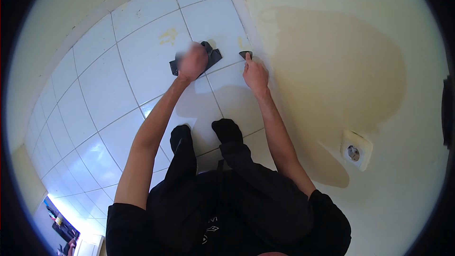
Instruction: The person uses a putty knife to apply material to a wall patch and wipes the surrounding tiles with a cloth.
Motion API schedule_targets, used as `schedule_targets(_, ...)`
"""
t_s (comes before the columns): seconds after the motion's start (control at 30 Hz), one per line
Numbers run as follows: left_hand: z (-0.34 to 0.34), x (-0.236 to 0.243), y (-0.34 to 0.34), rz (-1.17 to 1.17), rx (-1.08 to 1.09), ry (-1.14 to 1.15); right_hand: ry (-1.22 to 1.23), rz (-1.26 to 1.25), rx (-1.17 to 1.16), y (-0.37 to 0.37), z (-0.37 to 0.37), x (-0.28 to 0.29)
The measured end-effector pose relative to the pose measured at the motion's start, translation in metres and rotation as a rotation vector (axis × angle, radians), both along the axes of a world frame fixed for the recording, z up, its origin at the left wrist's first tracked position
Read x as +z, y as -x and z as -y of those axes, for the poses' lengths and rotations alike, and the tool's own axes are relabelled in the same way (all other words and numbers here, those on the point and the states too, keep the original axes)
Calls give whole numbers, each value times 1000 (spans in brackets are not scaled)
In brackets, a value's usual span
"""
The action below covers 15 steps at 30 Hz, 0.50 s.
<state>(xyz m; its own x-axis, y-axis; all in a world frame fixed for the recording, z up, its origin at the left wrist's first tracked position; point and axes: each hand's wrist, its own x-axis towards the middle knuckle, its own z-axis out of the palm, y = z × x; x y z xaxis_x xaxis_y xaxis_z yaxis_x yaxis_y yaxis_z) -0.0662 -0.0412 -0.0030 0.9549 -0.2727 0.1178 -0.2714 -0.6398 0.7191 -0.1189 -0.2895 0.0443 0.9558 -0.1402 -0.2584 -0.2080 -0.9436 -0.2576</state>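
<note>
My left hand (193, 61), partly blurred, is closed over a black, angular, flat-edged thing (215, 58) low over the white floor tiles (142, 71). The hand covers its middle, so I cannot tell its exact kind. Farther right, next to the wall's foot, my right hand (256, 74) grips a small dark scraper-like blade (245, 54), index finger stretched along it. The blade is at the floor, just below a yellowish smear (244, 44). Another yellowish stain (168, 36) marks the tile beyond my left hand.
A cream wall (322, 57) rises close on my right, with a white power socket (353, 152) low on it. A pale skirting strip (239, 0) edges the floor. My feet in black socks (227, 130) stand just behind my hands. Bright light and assorted items (59, 223) show at the lower left.
</note>
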Motion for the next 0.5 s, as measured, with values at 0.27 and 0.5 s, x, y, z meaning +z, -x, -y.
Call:
schedule_targets(0.27, 0, 2, 0, -27, -3, -7, -22, -10, 21, 2, -3, 3)
schedule_targets(0.5, -1, 3, 2, -16, 3, 6, -21, -84, -2, -1, -10, 15)
